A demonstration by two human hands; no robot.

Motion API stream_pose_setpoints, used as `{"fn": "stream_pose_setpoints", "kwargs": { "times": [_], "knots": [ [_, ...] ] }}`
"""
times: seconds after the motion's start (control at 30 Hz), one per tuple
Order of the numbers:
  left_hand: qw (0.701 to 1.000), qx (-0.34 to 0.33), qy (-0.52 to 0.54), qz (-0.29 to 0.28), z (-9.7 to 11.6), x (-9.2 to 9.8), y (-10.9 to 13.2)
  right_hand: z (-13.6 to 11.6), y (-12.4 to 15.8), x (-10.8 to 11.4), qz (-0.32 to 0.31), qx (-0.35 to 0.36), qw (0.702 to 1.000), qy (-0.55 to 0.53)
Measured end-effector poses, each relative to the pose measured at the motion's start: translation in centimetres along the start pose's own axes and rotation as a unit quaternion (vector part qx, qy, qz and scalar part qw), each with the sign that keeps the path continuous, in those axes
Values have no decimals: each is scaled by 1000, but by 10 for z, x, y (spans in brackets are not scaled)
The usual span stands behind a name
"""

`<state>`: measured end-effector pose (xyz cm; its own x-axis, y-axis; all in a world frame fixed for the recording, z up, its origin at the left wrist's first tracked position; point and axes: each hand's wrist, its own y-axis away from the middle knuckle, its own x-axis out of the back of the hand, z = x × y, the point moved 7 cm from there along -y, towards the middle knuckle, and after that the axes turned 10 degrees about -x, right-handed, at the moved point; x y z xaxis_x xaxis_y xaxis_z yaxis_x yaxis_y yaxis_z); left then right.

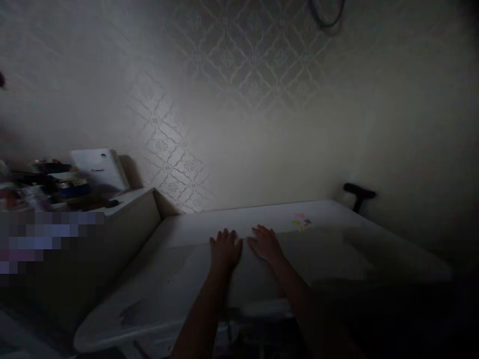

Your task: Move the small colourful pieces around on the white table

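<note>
Both arms reach forward over a white table (179,279) in dim light. Palm down, with fingers apart, my left hand (226,249) rests on or just over the middle of the tabletop; it holds nothing. Close beside it on the right is my right hand (266,243), also with spread fingers and nothing in it. A small gap separates the two thumbs. To the right of my right hand, a few small pink, yellow and dark pieces or marks (301,222) show on the table; I cannot tell which they are.
On the left stands a cabinet (138,219) topped with a white box (99,169) and blurred clutter. A black T-shaped handle (359,192) rises behind the table's right edge. Patterned wallpaper (239,65) covers the wall at the back, where a dark cable loop (329,22) hangs.
</note>
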<state>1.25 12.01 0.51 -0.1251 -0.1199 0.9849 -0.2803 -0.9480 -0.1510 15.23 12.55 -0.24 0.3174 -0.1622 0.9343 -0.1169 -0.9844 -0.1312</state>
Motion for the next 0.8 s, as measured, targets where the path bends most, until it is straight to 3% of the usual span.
{"fn": "stream_pose_setpoints", "kwargs": {
  "times": [0.8],
  "knots": [
    [1000, -1, -2, 1, 0, 0, 0, 0, 0, 0, 1, 1, 1000, -1]
  ]
}}
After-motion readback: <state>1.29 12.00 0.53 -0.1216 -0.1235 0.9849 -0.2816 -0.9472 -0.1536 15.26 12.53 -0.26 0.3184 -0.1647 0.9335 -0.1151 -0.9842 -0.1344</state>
